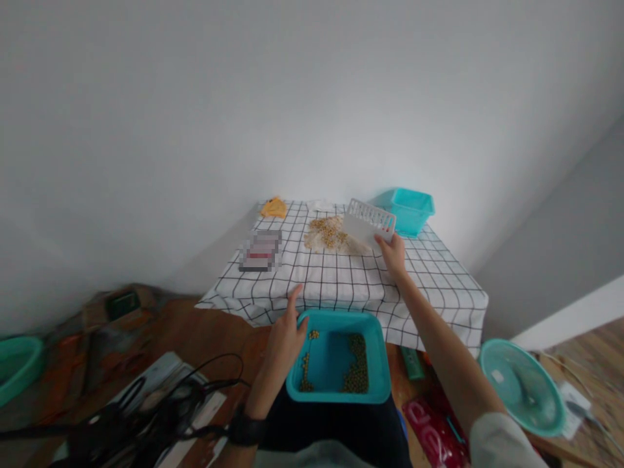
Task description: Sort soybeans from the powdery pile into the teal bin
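My right hand grips the lower right edge of a white plastic basket with slotted sides, tilted above the checked tablecloth. Close beside the basket, a spread of yellowish beans lies on a pale patch of the cloth. A turquoise plastic tub rests over my lap, with green beans mostly on its right side and a few yellowish ones at the left. At the tub's upper left corner is my left hand, its index finger stretched out and its thumb apart. Its other fingers are partly hidden.
A second turquoise tub stands at the table's back right. An orange cloth and a blurred-out flat object lie on the left. Black cables clutter the lower left. A green basin and red packet sit lower right.
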Action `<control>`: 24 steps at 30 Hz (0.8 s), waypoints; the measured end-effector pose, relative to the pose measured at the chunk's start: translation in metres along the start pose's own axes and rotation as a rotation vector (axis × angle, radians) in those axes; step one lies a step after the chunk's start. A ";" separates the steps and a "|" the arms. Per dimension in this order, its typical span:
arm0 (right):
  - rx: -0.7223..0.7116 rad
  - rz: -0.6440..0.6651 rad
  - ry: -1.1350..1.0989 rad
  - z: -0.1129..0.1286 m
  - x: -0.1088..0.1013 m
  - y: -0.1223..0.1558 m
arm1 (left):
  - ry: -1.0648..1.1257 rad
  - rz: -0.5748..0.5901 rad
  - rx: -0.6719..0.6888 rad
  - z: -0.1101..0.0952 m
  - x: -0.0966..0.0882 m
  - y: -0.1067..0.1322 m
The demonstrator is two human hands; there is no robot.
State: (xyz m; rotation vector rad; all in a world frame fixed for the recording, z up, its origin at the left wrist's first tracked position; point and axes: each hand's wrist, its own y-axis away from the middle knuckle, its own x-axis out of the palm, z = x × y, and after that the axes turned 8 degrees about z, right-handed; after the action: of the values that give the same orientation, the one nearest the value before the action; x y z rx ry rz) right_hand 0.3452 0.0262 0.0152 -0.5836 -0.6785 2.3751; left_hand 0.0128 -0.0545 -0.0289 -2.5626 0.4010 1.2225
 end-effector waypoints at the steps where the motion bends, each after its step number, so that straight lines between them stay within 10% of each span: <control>1: 0.000 -0.010 -0.007 0.001 0.003 0.002 | 0.010 0.006 -0.003 -0.001 -0.001 0.000; 24: 0.064 -0.028 -0.271 -0.002 -0.013 0.016 | 0.055 0.026 -0.035 0.001 -0.003 -0.001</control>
State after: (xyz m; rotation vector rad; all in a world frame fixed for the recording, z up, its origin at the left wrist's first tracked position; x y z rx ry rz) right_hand 0.3491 0.0074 0.0072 -0.2247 -0.7175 2.4632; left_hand 0.0109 -0.0528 -0.0266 -2.6334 0.4303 1.1802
